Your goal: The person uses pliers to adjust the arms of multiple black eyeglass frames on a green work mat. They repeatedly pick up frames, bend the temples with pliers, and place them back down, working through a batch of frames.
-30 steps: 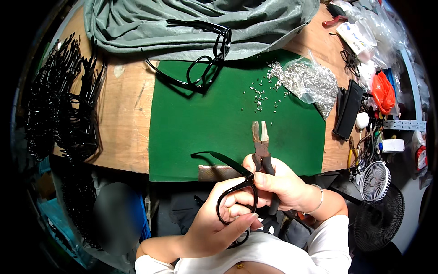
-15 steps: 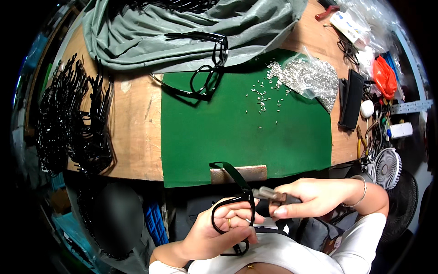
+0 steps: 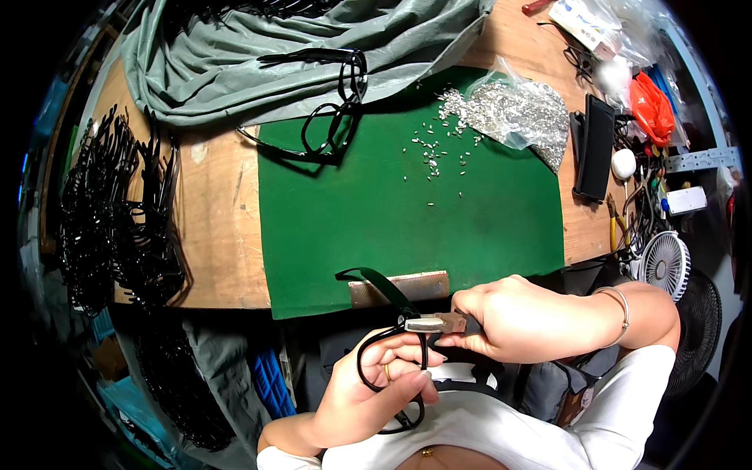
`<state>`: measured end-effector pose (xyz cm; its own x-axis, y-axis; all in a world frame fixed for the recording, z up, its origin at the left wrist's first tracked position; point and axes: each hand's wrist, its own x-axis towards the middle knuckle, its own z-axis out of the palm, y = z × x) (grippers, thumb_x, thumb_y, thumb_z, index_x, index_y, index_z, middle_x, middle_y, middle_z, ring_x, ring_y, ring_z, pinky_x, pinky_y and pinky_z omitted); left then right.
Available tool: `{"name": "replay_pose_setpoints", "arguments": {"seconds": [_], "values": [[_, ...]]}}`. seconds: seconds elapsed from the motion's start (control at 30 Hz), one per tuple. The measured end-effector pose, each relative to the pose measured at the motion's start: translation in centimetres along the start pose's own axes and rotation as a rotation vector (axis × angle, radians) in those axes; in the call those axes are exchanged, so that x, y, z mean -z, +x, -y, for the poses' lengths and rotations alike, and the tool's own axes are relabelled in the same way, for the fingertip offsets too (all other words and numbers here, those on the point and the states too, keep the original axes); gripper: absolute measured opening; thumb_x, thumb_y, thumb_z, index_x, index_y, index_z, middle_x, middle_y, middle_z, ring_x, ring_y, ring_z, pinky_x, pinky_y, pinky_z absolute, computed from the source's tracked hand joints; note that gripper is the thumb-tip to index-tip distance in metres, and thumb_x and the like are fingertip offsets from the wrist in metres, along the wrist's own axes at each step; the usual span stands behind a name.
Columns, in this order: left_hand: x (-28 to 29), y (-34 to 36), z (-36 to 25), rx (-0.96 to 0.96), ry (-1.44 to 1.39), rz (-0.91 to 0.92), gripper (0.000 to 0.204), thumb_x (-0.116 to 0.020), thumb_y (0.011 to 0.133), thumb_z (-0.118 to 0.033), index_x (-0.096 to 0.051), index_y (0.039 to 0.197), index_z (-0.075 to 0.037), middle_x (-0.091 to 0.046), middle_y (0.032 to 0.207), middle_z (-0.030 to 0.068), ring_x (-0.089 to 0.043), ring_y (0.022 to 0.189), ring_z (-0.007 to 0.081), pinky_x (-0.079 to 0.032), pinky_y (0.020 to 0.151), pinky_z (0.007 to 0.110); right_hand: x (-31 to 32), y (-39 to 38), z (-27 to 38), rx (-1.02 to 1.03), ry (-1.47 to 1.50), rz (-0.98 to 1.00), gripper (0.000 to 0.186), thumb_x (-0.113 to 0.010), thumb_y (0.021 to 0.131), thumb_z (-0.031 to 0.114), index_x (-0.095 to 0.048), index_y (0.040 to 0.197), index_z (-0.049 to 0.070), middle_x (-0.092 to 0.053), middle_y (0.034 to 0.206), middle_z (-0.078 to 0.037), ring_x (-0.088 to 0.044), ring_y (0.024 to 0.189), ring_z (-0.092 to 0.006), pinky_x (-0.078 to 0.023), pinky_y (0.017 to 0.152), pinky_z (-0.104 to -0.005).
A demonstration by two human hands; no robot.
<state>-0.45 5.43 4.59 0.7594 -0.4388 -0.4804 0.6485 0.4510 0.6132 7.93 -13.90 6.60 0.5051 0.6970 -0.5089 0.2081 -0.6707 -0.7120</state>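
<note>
My left hand (image 3: 376, 385) grips a black eyeglass frame (image 3: 366, 362) by its rims, close to my body; one temple sticks up toward the green mat (image 3: 407, 227). In my right hand (image 3: 513, 319) is a pair of pliers (image 3: 435, 323), its handles wrapped by my fingers. The metal jaws lie at the frame's upper corner, where the temple meets the front; whether they pinch it I cannot tell. Small silvery pieces (image 3: 432, 157) are scattered on the mat beside a clear plastic bag (image 3: 517, 113) full of them. Another black eyeglass frame (image 3: 329, 133) rests at the mat's far left.
Stacked black eyeglass frames (image 3: 117, 211) fill the table's left side. Grey-green cloth (image 3: 235, 70) covers the far edge. A black case (image 3: 594, 149), yellow-handled pliers (image 3: 613, 223), cables and a white fan (image 3: 666, 266) line the right. A metal-edged block (image 3: 399, 288) sits at the mat's near edge.
The pliers have moved left onto the corner of the eyeglass frame, with my right hand turning over. My left hand still holds the frame. The whole view has shifted slightly.
</note>
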Motion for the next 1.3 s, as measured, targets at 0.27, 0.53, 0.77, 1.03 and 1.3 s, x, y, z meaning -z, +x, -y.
{"name": "replay_pose_setpoints", "arguments": {"seconds": [0.27, 0.53, 0.77, 1.03, 1.3], "values": [[0.6, 0.3, -0.5, -0.028, -0.014, 0.114, 0.042, -0.045, 0.083, 0.007, -0.032, 0.123, 0.001, -0.051, 0.107, 0.0177, -0.059, 0.079, 0.018, -0.047, 0.071, 0.027, 3.7, 1.0, -2.1, -0.023, 0.364, 0.39, 0.05, -0.046, 0.085, 0.044, -0.054, 0.092, -0.005, -0.057, 0.074, -0.016, -0.055, 0.072, -0.0214, -0.043, 0.067, -0.0326], [0.2, -1.2, -5.4, -0.167, 0.285, -0.217, 0.038, -0.055, 0.077, 0.004, -0.04, 0.112, 0.007, -0.057, 0.099, 0.0156, -0.06, 0.082, 0.0204, -0.048, 0.072, 0.028, -1.6, 3.6, -6.7, 0.245, -0.013, -0.284, 0.022, -0.06, 0.075, 0.018, -0.052, 0.085, -0.001, -0.055, 0.077, -0.016, -0.055, 0.076, -0.0324, -0.044, 0.066, -0.0386], [10.3, 6.4, -8.9, -0.11, 1.252, -0.334, 0.04, -0.06, 0.068, 0.007, -0.049, 0.106, 0.004, -0.057, 0.092, 0.0085, -0.054, 0.081, 0.0142, -0.044, 0.072, 0.026, -2.0, 3.8, -6.7, 0.303, 0.014, -0.347, 0.018, -0.063, 0.072, 0.014, -0.054, 0.081, 0.002, -0.055, 0.073, -0.012, -0.054, 0.07, -0.0272, -0.044, 0.063, -0.0339], [6.9, 16.5, -12.6, -0.602, 1.807, -0.393, 0.021, -0.053, 0.082, -0.018, -0.055, 0.089, 0.002, -0.059, 0.076, 0.0072, -0.056, 0.072, 0.015, -0.044, 0.069, 0.026, -1.7, 4.0, -6.2, 0.215, -0.049, -0.249, 0.019, -0.059, 0.075, 0.015, -0.051, 0.087, 0.001, -0.054, 0.078, -0.014, -0.054, 0.077, -0.0299, -0.044, 0.068, -0.0367], [-1.0, 9.9, -13.3, -0.707, 0.359, -0.216, 0.026, -0.039, 0.091, -0.025, -0.048, 0.095, -0.001, -0.059, 0.09, 0.0175, -0.058, 0.055, 0.017, -0.05, 0.055, 0.023, 1.2, 4.2, -7.9, 0.171, -0.068, -0.493, 0.012, -0.055, 0.069, 0.005, -0.05, 0.079, 0.002, -0.054, 0.072, -0.014, -0.054, 0.07, -0.0321, -0.045, 0.065, -0.0395]]}}
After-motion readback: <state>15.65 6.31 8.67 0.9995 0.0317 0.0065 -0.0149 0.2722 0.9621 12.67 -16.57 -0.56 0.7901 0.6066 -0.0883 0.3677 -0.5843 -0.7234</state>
